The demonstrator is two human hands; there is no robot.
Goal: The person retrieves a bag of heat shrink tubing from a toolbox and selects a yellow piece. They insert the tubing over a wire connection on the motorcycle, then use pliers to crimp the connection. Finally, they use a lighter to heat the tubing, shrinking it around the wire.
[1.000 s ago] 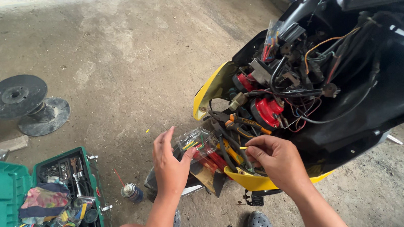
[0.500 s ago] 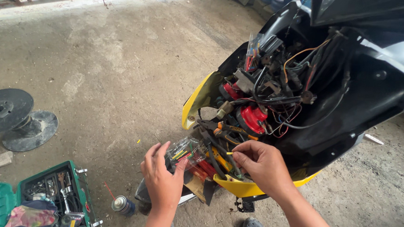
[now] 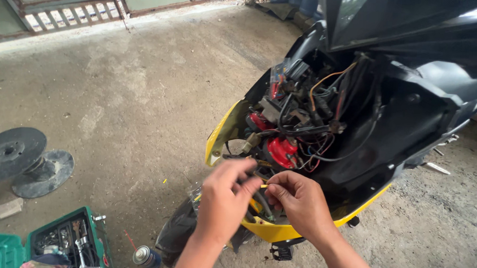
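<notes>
A scooter (image 3: 414, 110) with its front panel off shows a tangle of wires (image 3: 310, 121), a red horn (image 3: 282, 151) and yellow bodywork (image 3: 222, 133). My left hand (image 3: 225, 201) and my right hand (image 3: 299, 201) meet low in the open front, just under the horn. The right hand pinches a small yellow piece (image 3: 263, 186) among dark wires. My left hand is blurred, its fingers curled by the same wires; what it holds is hidden.
An open green toolbox (image 3: 69, 240) with tools sits at lower left on the concrete floor. A small spray can (image 3: 146, 256) stands beside the front tyre (image 3: 176, 235). A black cable spool (image 3: 22, 159) lies at left. A gate (image 3: 71, 11) closes the far side.
The view has swung up and left, so the scooter sits higher and further right. My left hand has risen from the lower wire bundle to meet my right hand under the horn.
</notes>
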